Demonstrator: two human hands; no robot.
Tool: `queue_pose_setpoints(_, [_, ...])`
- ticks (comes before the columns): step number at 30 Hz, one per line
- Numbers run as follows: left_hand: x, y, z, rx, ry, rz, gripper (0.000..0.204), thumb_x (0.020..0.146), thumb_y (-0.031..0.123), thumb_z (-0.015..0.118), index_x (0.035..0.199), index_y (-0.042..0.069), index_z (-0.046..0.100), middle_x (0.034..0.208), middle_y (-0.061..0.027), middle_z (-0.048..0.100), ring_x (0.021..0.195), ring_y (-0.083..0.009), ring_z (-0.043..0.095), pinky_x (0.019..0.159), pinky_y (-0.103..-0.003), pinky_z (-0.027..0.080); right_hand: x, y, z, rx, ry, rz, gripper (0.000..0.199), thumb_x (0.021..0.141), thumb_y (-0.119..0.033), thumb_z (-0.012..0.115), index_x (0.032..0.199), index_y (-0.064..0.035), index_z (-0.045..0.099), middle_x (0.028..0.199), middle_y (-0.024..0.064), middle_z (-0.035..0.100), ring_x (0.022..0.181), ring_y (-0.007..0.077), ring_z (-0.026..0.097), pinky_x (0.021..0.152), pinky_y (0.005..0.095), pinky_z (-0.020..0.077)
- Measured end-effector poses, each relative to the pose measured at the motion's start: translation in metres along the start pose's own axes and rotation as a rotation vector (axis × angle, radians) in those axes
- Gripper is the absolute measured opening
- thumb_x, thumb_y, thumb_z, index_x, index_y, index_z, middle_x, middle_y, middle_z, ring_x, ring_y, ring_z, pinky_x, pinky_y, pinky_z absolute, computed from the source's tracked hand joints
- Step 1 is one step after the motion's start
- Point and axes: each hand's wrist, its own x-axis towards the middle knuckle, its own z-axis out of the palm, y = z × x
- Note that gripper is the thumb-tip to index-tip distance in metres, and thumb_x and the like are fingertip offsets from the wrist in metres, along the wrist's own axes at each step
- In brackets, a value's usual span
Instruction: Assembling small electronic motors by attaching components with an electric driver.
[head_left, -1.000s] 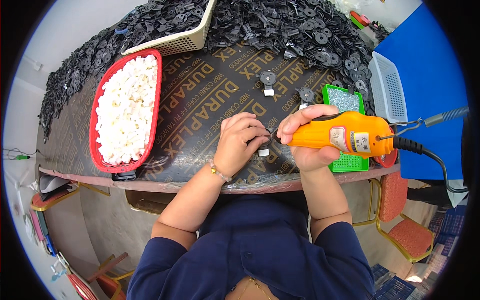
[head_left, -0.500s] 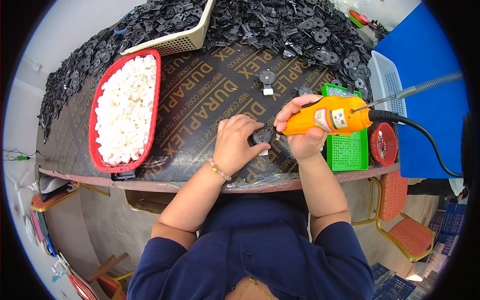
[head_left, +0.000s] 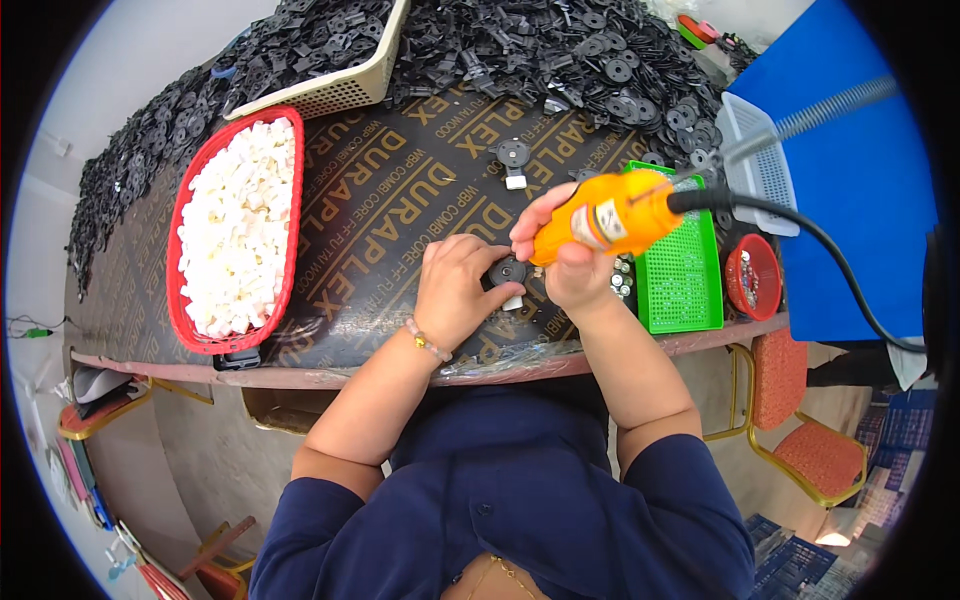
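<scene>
My left hand (head_left: 452, 288) pinches a round black plastic part (head_left: 508, 270) against the table, thumb and fingers around its rim. A small white block (head_left: 513, 302) sticks out from the part's near side. In my right hand (head_left: 572, 268) is an orange electric screwdriver (head_left: 606, 218), blurred by motion, its front end just right of the part. Whether the bit touches the part cannot be seen. Farther off lies another black part (head_left: 512, 153) with a white block (head_left: 516, 183) at its near end.
A red basket (head_left: 296, 215) of white pieces stands left. To the right are small metal pieces (head_left: 622, 276), a green perforated tray (head_left: 680, 328), a red bowl (head_left: 768, 262) and a white basket (head_left: 775, 185). Black parts (head_left: 520, 50) are heaped behind. A cable (head_left: 830, 230) trails from the screwdriver.
The screwdriver has tilted, its cable end swinging toward me. My right hand has turned with it, and small metal pieces beside it now show. My left hand keeps its hold on the part.
</scene>
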Motion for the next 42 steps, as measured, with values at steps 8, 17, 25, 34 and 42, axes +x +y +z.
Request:
queue_pose_setpoints(8, [-0.005,0.004,0.006,-0.004,0.027,0.094,0.048,0.063,0.027,0.084,0.105,0.007,0.069,0.105,-0.0095,0.067,0.112,-0.0272,0.057,0.092,-0.04,0.039,-0.003,-0.069,-0.076,-0.244,0.266,-0.268,0.077,0.078,-0.069,0.063,0.111,-0.0011,0.049,0.074,0.0091,0.06,0.057,0.0146,0.056,0.053,0.0256,0.047])
queue_pose_setpoints(17, [0.0,0.013,0.012,0.077,0.016,0.153,0.058,0.066,0.039,0.081,0.112,0.007,0.067,0.11,-0.0061,0.065,0.115,-0.026,0.054,0.095,-0.04,0.036,-0.03,-0.08,-0.158,-0.578,0.465,-0.244,0.068,0.083,-0.062,0.062,0.107,0.0011,0.05,0.074,0.0083,0.06,0.057,0.0138,0.057,0.054,0.0247,0.0465])
queue_pose_setpoints(25, [0.001,0.013,0.01,0.072,0.025,0.161,0.054,0.065,0.033,0.082,0.11,0.007,0.066,0.11,-0.0066,0.066,0.115,-0.0281,0.055,0.097,-0.04,0.035,-0.036,-0.076,-0.159,-0.52,0.492,-0.257,0.071,0.081,-0.065,0.063,0.107,-0.0001,0.049,0.073,0.0079,0.059,0.057,0.0147,0.056,0.054,0.0259,0.0467])
queue_pose_setpoints(34, [0.0,0.012,0.011,0.093,0.008,0.123,0.054,0.066,0.037,0.082,0.108,0.008,0.067,0.108,-0.0055,0.066,0.115,-0.0255,0.054,0.096,-0.041,0.035,-0.033,-0.095,-0.136,-0.36,0.455,-0.326,0.073,0.08,-0.067,0.061,0.108,-0.001,0.05,0.074,0.0097,0.059,0.057,0.0165,0.056,0.055,0.0275,0.0463])
queue_pose_setpoints(42, [-0.001,0.008,0.012,0.046,-0.015,0.096,0.051,0.065,0.036,0.082,0.106,0.009,0.067,0.105,-0.0064,0.067,0.114,-0.025,0.055,0.096,-0.041,0.035,-0.021,-0.054,-0.035,-0.038,0.113,-0.128,0.081,0.071,-0.073,0.065,0.109,-0.0031,0.05,0.077,0.0128,0.062,0.06,0.0191,0.06,0.056,0.0304,0.0531])
